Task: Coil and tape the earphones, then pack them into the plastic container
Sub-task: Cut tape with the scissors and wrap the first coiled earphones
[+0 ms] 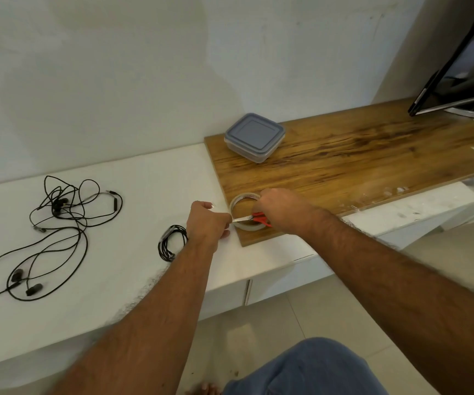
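A coiled black earphone lies on the white counter, just left of my left wrist. Loose black earphones sprawl in a tangle at the far left. A roll of clear tape lies flat at the near corner of the wooden board. My right hand grips red-handled scissors whose blades point left over the roll. My left hand is closed at the blade tips, pinching what seems to be the tape's free end. The plastic container with a grey lid stands shut at the board's back left.
The wooden board rests on the white counter against a white wall. A dark monitor leans at the far right with cables behind. Tape scraps lie along the board's right front edge. Tiled floor and my knee show below.
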The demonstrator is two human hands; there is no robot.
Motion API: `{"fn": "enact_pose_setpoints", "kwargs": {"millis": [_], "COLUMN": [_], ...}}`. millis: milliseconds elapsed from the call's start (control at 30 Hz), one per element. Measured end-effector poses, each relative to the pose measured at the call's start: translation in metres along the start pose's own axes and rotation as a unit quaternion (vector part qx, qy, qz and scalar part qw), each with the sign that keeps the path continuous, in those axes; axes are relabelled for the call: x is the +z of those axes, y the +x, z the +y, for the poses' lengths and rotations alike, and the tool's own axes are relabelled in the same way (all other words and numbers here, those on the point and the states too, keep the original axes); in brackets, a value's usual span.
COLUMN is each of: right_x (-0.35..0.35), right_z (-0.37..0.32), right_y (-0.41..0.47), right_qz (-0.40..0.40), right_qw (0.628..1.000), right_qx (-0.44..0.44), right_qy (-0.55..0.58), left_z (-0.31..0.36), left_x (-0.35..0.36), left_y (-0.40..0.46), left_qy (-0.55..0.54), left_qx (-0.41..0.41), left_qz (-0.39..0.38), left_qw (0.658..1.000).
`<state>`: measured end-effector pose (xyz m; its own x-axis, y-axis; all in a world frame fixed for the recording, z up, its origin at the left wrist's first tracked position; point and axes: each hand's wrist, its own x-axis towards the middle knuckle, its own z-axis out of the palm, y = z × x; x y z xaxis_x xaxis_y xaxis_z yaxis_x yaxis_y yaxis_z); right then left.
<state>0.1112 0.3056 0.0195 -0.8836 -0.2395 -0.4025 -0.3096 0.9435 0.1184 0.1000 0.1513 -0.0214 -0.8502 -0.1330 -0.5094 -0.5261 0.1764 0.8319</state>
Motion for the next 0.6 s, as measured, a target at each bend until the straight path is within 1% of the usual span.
{"fn": "enact_pose_setpoints", "kwargs": {"millis": [33,100,133,200,267,333,400,433,467,533,600], "right_x": [0.0,0.0,-0.002,-0.004,-0.004,-0.003,-0.002,0.0,0.001,0.002,0.0], "right_z": [0.0,0.001,0.001,0.001,-0.003,-0.015,-0.032,-0.041,-0.05,-0.066,-0.082], "right_y": [-0.001,-0.004,-0.006,-0.011,-0.015,-0.018,-0.017,-0.015,-0.013,-0.009,-0.008], "right_qz": [0.004,0.042,0.069,0.127,0.186,0.228,0.235,0.234,0.234,0.237,0.24], "right_qw": [1.0,0.998,0.995,0.979,0.94,0.872,0.801,0.78,0.771,0.765,0.757], "right_qx": [0.006,0.023,0.039,0.077,0.108,0.124,0.122,0.122,0.12,0.107,0.084], "right_qy": [0.007,0.032,0.057,0.141,0.263,0.415,0.537,0.567,0.58,0.588,0.603], "left_z": [-0.001,-0.001,-0.001,-0.002,-0.002,0.001,0.006,0.008,0.01,0.013,0.014], "left_x": [-0.001,-0.003,-0.005,-0.009,-0.015,-0.024,-0.036,-0.043,-0.05,-0.066,-0.081], "left_y": [-0.001,-0.003,-0.005,-0.008,-0.014,-0.023,-0.035,-0.04,-0.046,-0.056,-0.064], "left_qy": [0.001,0.011,0.015,0.022,0.034,0.033,0.021,0.009,-0.01,-0.055,-0.073], "left_qx": [0.005,0.021,0.028,0.041,0.059,0.082,0.096,0.092,0.082,0.06,0.053], "left_qz": [0.002,0.007,0.01,0.012,0.008,-0.005,-0.023,-0.032,-0.039,-0.049,-0.046], "left_qw": [1.0,1.0,0.999,0.999,0.998,0.996,0.995,0.995,0.996,0.995,0.995]}}
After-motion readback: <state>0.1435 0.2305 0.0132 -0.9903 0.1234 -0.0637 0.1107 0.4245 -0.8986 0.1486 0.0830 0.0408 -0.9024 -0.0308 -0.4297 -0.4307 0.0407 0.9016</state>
